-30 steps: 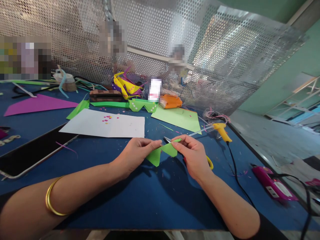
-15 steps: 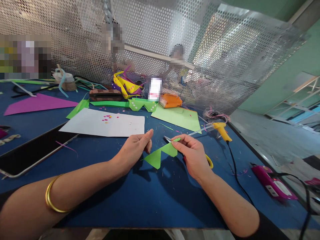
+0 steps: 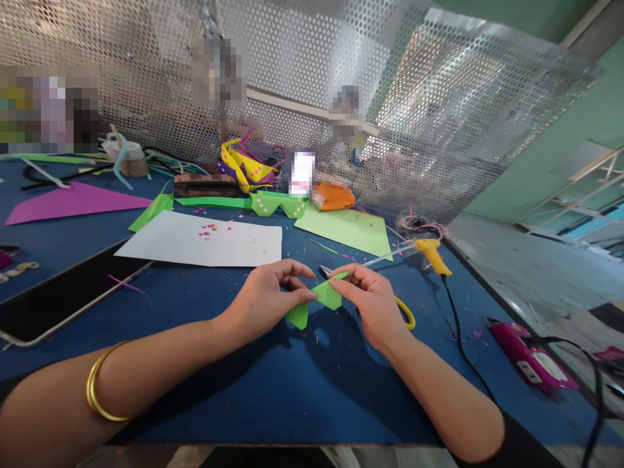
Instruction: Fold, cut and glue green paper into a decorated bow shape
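Note:
A green paper cutout shaped like a pair of glasses (image 3: 330, 296) is held up above the blue table between my hands. My right hand (image 3: 374, 302) pinches its right end between thumb and fingertips. Across the cutout's middle lies the thumb of my left hand (image 3: 268, 296), with the index finger raised and the other fingers partly hidden behind. Scissors lie under my right hand; only a yellow handle loop (image 3: 408, 314) and the metal tip show.
White paper (image 3: 234, 248) carrying small pink bits lies behind my left hand, beside a dark phone-like slab (image 3: 73, 289). Finished green paper glasses (image 3: 280, 205) and light green paper (image 3: 346, 233) are farther back. A yellow glue gun (image 3: 433, 255) and a pink power strip (image 3: 533, 356) sit right.
My left hand has opened from a loose curl and moved right, bringing its thumb onto the cutout. The right hand keeps its pinch, and the cutout has shifted slightly.

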### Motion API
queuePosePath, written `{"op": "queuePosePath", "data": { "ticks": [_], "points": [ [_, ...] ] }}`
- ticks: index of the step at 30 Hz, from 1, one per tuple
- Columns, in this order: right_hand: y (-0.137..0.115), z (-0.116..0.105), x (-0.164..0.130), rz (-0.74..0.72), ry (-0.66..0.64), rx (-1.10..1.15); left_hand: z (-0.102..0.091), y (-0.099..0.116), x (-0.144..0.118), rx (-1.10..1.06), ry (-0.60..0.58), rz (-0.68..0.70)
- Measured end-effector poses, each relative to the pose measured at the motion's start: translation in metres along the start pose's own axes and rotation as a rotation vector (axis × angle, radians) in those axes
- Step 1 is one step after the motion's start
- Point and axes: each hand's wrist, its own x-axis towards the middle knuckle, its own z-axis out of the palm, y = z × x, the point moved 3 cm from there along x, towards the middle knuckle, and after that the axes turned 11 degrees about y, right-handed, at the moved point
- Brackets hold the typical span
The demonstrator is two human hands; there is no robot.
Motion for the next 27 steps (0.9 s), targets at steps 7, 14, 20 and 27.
{"op": "queuePosePath", "data": {
  "ticks": [7, 14, 20, 27],
  "points": [
    [0.000, 0.001, -0.001, 0.007, 0.002, -0.015, 0.001, -0.002, 0.000, 0.045, 0.022, 0.060],
    [0.002, 0.002, -0.001, 0.002, -0.021, -0.027, -0.004, 0.008, -0.002, 0.187, 0.068, 0.146],
    [0.001, -0.001, 0.001, -0.041, 0.040, -0.035, -0.004, 0.003, -0.001, 0.191, 0.061, 0.210],
    [-0.001, 0.002, 0.000, -0.048, 0.051, -0.060, 0.000, -0.002, 0.000, 0.198, -0.047, 0.121]
  ]
}}
